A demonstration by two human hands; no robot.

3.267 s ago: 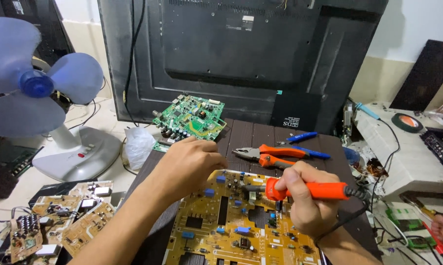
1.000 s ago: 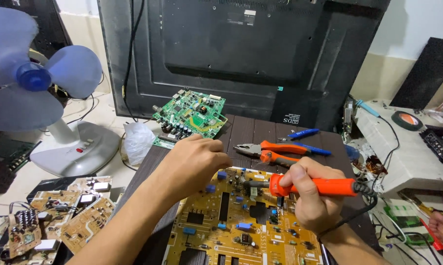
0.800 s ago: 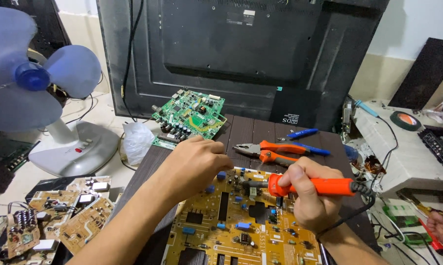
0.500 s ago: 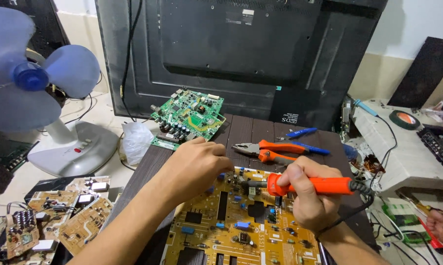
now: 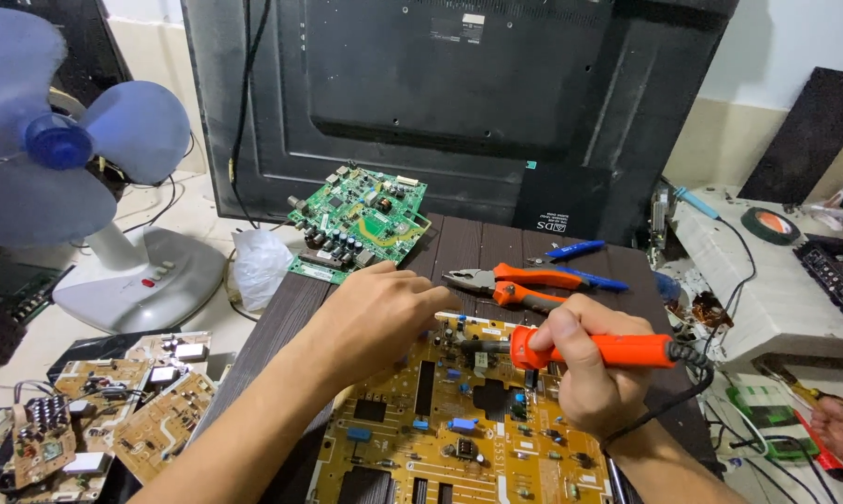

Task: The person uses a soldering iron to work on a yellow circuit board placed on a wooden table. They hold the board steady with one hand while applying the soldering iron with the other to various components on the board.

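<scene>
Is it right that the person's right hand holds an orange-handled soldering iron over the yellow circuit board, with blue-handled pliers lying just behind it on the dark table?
Not quite: the pliers have orange handles, not blue, as the head view shows. The rest holds: the right hand holds the orange-handled soldering iron over the yellow circuit board, with the pliers just behind on the dark table.

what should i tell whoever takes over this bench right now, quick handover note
Left hand: resting on the top edge of the yellow circuit board, steadying it; I cannot tell whether it pinches anything.
Right hand: gripping the orange soldering iron, tip down at the board's upper edge.
Board lies flat on the dark table. Orange pliers lie just behind it, unused.
Done: cannot tell which joints are finished.
Left: the joint under the tip, judging by the iron on it.
</scene>
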